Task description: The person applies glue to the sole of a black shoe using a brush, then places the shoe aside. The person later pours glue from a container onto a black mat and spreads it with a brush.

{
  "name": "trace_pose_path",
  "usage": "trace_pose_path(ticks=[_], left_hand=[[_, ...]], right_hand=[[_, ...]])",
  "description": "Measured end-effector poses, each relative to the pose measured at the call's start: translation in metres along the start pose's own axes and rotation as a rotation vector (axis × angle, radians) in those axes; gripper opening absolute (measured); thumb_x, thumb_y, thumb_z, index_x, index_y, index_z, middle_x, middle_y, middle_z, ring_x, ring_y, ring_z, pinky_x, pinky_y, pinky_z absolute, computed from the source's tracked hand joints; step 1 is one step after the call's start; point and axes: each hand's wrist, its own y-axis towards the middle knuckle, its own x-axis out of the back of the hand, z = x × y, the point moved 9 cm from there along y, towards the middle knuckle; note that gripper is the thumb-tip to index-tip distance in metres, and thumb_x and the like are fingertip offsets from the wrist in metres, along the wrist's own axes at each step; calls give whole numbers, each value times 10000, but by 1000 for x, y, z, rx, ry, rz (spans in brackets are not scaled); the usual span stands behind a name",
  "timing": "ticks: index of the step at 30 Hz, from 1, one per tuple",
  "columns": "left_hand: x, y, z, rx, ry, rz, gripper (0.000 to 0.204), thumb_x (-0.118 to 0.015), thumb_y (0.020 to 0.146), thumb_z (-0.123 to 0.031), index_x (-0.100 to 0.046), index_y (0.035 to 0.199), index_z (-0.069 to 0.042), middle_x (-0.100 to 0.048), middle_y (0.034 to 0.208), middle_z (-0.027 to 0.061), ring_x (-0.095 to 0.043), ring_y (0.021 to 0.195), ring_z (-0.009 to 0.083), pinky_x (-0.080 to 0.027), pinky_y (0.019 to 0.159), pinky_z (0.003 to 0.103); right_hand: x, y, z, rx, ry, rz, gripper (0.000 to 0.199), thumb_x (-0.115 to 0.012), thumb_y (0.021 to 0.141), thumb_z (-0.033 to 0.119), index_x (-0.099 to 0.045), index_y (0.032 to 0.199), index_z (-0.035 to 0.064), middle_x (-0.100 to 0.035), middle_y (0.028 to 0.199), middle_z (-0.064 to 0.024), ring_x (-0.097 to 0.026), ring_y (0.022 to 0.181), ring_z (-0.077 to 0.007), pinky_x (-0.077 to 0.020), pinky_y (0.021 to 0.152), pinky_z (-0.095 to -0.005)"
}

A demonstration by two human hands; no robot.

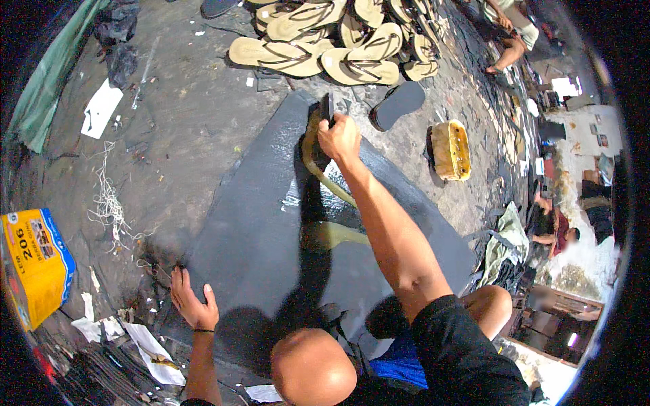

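Observation:
A large dark grey sheet (250,196) lies on the floor in front of me, with a wet sheen over its far half. Yellowish glue (336,189) runs across it in a curved streak, and a broader smear of it lies nearer to me. At the far end of the sheet, my right hand (340,139) is closed round a dark flat spreader (328,108), its lower edge at the streak. My left hand (194,302) rests flat at the sheet's near left edge, fingers apart, holding nothing. My right forearm hides part of the glue.
Beyond the sheet are many beige flip-flops (298,57) and a dark sole (398,106). A yellow-stained tub (451,150) stands to the right. On the left are a yellow and blue box (37,264) and tangled white thread (112,199). Other people sit at the right.

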Motion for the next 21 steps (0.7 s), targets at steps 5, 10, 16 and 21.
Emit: trace_pose_path(ticks=[5, 10, 16, 21], left_hand=[[3, 3, -3, -19, -21, 6, 621, -596, 910, -277, -410, 1440, -13, -394, 1509, 210, -341, 1418, 392, -250, 1151, 554], [3, 2, -1, -13, -44, -11, 594, -597, 906, -273, -446, 1412, 0, -405, 1502, 208, -350, 1413, 389, -259, 1150, 546], [0, 0, 3, 10, -29, 9, 588, -586, 915, -281, -449, 1412, 2, -418, 1495, 204, -358, 1411, 379, -260, 1152, 547], [-2, -6, 4, -9, 18, -13, 581, -562, 931, -278, -438, 1427, -2, -418, 1502, 185, -356, 1414, 379, -259, 1153, 549]], right_hand=[[-36, 45, 32, 141, -139, 180, 288, -656, 817, 313, -722, 963, 73, -704, 935, -234, -679, 906, -440, -539, 813, -515], [-9, 37, 83, 400, -324, 216, 252, -643, 880, 309, -708, 1076, 165, -710, 862, -176, -689, 842, -393, -549, 736, -497], [-39, -52, 123, 978, -436, 708, 300, -597, 879, 205, -674, 1169, 182, -715, 974, -62, -702, 889, -299, -570, 702, -452], [-40, -42, 72, 1260, -593, 823, 407, -553, 814, 109, -619, 1213, 156, -665, 1093, -62, -627, 1045, -279, -492, 860, -449]])
